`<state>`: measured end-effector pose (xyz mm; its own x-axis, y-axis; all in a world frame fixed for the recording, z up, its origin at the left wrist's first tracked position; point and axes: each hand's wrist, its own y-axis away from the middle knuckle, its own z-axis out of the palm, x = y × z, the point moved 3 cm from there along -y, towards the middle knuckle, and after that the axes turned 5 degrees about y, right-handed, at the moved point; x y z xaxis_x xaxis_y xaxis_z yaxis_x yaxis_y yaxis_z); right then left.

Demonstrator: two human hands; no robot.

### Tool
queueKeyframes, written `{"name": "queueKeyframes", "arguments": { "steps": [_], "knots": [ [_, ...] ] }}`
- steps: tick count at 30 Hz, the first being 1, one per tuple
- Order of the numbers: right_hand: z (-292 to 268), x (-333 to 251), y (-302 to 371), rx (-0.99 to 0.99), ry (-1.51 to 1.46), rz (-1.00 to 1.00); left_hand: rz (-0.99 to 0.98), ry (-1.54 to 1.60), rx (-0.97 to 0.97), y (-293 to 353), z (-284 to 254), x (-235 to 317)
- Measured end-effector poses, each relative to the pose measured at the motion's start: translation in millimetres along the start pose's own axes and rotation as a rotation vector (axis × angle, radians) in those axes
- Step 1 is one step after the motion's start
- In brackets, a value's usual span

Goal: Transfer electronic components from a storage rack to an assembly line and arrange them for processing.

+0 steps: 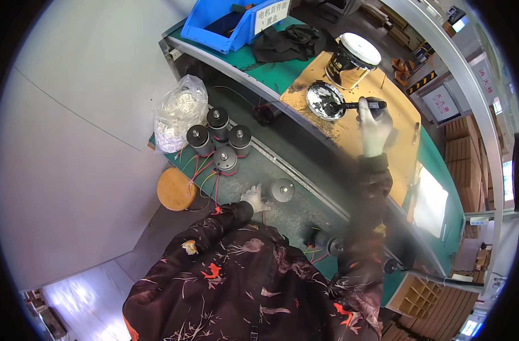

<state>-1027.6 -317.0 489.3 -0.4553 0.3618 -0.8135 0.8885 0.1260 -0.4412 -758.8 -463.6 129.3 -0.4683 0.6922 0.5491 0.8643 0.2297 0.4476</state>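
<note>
My right hand [373,128], in a white glove, grips the dark handle of a brush [350,105]. The brush's end rests in a round shallow dish [311,94] smeared with black and white. Lower down, my gloved left hand [255,199] lies on the green work surface with its fingers stretched out. Just right of it stands a grey cylindrical motor [282,190]; I cannot tell whether they touch. Several upright motors [225,159] with black or grey tops and coloured wires stand to the upper left. Another motor [329,244] lies on its side near my right forearm.
A black bucket with a white lid [356,51] stands behind the dish on a tan board [396,153]. Beyond are a dark cloth [293,42] and a blue bin [214,37]. A plastic bag [182,111] and round wooden stool [176,189] are left. A metal rail [293,170] crosses the bench.
</note>
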Motion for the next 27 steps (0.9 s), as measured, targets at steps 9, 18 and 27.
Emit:
{"name": "queueKeyframes", "arguments": {
  "steps": [9, 18, 27],
  "knots": [
    [6, -38, 15, 0.016, 0.091, -0.072, -0.220, 0.038, 0.361, -40, 42, -84],
    [23, 60, 176, -0.149, 0.128, 0.168, -0.357, -0.027, 0.288, 22, -6, -148],
    [40, 97, 221, -0.138, 0.080, 0.343, -0.455, -0.017, 0.244, 44, 15, -173]
  ]
}}
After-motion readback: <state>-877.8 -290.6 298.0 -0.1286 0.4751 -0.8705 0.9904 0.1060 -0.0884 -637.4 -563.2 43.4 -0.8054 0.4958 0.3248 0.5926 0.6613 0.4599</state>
